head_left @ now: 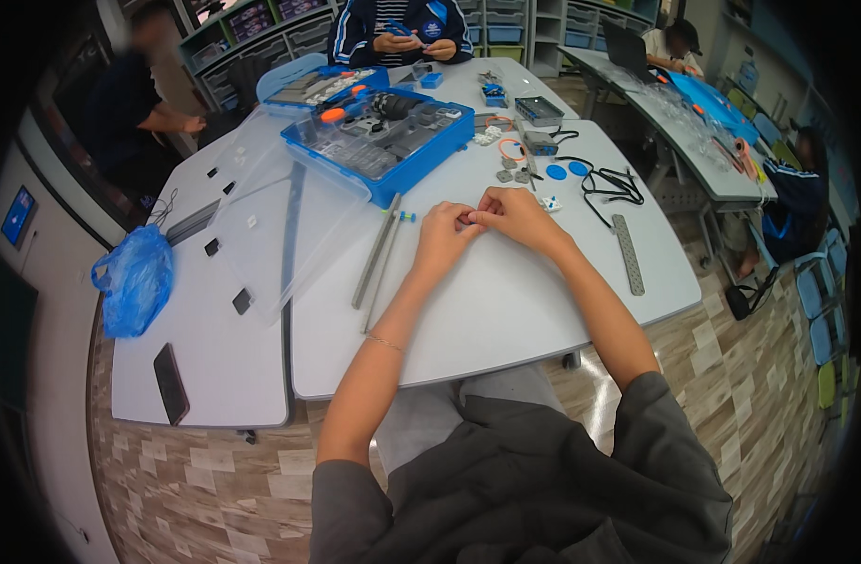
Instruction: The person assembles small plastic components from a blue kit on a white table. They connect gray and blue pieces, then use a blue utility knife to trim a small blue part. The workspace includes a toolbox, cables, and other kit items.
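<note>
And here they are: the left hand and the right hand meet over the white desk, fingertips brought together, clamped, it seems, on one small dark-blue piece, mostly hidden in the grip. Fine two-handed fingertip work, I'd call this step; the next move calls for a steady pinch on one side and a gentle push or twist on the other.

Just left of the grip, one bright little connector, then two grey lengths: one thick bar, one thinner rod. Just right, one small white part; past it, two blue discs. Ahead and left, one blue tray, its parts beyond my counting! Off right, black cables, too tangled to number, and one perforated strip. Farther ahead, behind the first, a second blue tray; and across the desk, another person's two hands, busy too.
</note>
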